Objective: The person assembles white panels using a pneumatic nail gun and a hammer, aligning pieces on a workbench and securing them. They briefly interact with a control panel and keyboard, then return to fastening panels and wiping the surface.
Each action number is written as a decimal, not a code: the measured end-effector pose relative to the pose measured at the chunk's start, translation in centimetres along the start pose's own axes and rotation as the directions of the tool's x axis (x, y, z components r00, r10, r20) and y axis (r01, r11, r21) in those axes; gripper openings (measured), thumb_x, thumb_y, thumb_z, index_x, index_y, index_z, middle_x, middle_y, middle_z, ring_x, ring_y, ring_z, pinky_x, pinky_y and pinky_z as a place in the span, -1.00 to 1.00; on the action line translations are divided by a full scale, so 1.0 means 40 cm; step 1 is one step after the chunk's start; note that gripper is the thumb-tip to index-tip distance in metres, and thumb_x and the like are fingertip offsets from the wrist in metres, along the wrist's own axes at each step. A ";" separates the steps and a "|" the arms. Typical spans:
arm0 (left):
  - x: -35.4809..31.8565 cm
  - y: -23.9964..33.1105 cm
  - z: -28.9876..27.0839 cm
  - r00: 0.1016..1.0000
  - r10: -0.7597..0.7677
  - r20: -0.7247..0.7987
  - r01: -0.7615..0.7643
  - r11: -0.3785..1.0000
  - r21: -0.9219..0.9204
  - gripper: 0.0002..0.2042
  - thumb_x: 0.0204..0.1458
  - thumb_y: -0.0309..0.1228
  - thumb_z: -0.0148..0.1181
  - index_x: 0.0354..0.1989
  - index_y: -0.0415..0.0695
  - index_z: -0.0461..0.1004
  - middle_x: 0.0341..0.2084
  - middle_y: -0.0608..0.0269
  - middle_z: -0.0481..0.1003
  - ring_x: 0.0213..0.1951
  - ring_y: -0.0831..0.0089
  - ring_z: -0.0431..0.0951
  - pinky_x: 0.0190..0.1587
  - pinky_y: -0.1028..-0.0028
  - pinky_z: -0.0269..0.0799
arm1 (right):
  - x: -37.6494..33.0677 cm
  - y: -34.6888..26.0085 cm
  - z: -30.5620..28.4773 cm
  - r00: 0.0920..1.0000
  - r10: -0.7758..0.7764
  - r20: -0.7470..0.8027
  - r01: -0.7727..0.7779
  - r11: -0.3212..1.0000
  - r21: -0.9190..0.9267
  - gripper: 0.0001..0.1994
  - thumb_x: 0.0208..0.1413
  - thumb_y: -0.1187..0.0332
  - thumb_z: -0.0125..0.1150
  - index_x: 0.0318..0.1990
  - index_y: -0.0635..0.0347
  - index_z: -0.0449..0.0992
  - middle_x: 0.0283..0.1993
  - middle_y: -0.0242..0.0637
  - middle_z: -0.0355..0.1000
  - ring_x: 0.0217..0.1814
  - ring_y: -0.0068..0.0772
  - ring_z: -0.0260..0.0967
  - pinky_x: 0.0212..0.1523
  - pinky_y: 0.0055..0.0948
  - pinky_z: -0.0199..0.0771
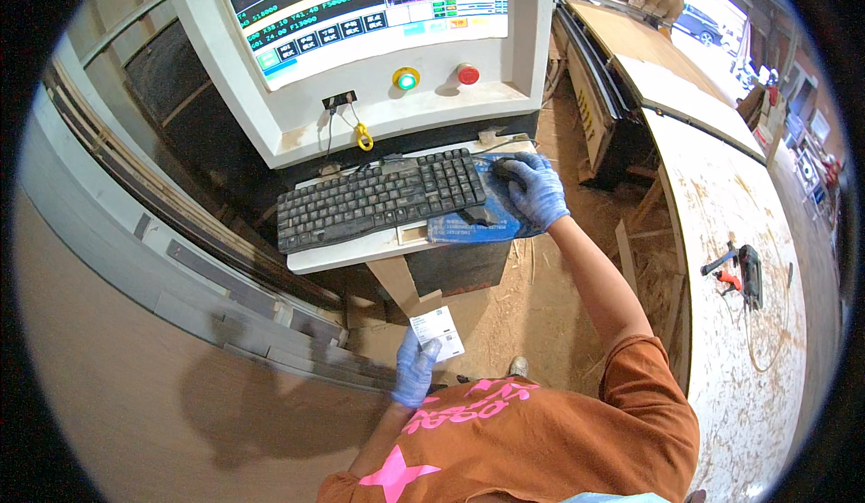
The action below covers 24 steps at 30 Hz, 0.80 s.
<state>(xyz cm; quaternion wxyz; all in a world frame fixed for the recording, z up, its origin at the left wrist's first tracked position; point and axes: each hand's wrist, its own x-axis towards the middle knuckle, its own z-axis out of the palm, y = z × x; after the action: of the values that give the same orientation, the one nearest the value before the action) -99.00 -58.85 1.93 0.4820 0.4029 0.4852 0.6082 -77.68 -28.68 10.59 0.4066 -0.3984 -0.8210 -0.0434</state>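
The left hand (414,370), in a blue glove, is held low beside the body, its thumb and fingers pinching a white card (438,333) in the air before the front edge of the table (351,255). The right forearm (590,273) reaches forward, and the right hand (538,192), also gloved, lies palm down at the table's right end, fingers curled over a black mouse (506,169) on a blue mouse pad (500,219). The pad covers the right front corner; a dusty black keyboard (383,195) stretches to the left edge. Wood shavings litter the brown floor (505,314) below. To the right, a black-and-red tool (747,276) lies on a long white surface (757,395) with brown marks. Behind the table's back edge rises a pale console (315,129) with a green-lit button (406,80), a red button (467,74) and a bright screen (360,16). Farther off, a parked car (698,23) shows in daylight.
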 end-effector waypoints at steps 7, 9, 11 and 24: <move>0.006 0.002 0.010 1.000 0.001 -0.001 0.000 0.998 0.061 -0.64 0.11 -0.46 0.06 0.10 -0.22 0.29 -0.11 0.25 0.45 -0.09 0.50 0.44 -0.02 0.44 0.40 | -0.003 0.003 -0.014 0.999 -0.018 -0.051 0.019 0.999 0.032 -0.72 -0.14 0.39 0.22 -0.18 -0.04 0.56 -0.09 -0.20 0.44 -0.04 0.02 0.36 0.01 -0.15 0.39; 0.005 -0.002 0.010 0.999 0.032 -0.004 -0.032 0.999 -0.026 -0.64 0.10 -0.47 0.03 0.09 -0.23 0.28 -0.11 0.26 0.43 -0.09 0.52 0.42 -0.01 0.44 0.38 | -0.002 0.008 0.004 0.998 -0.026 -0.055 0.028 0.999 0.023 -0.71 -0.16 0.37 0.24 -0.18 -0.04 0.57 -0.09 -0.18 0.44 0.01 -0.02 0.34 0.05 -0.14 0.36; 0.006 -0.011 0.001 0.999 -0.039 0.007 0.040 0.999 -0.032 -0.61 0.09 -0.44 0.05 0.11 -0.23 0.27 -0.08 0.25 0.41 -0.07 0.50 0.40 0.02 0.42 0.36 | 0.003 0.017 0.008 0.998 -0.046 -0.039 0.048 0.998 0.048 -0.70 -0.15 0.36 0.23 -0.17 -0.08 0.57 -0.06 -0.20 0.43 0.02 0.00 0.32 0.08 -0.16 0.33; 0.014 -0.010 0.002 0.995 -0.101 0.019 0.100 0.994 0.038 -0.58 0.08 -0.38 0.08 0.12 -0.21 0.27 -0.07 0.24 0.40 -0.06 0.46 0.39 0.01 0.41 0.34 | -0.011 0.021 -0.002 1.000 0.004 -0.031 -0.003 1.000 0.018 -0.66 -0.16 0.42 0.21 -0.13 -0.04 0.56 -0.03 -0.20 0.42 0.05 0.00 0.29 0.12 -0.17 0.33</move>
<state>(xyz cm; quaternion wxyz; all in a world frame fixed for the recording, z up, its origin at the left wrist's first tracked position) -98.96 -58.25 1.57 0.5096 0.3932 0.5110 0.5697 -76.88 -28.43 10.13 0.4230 -0.3952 -0.8143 -0.0415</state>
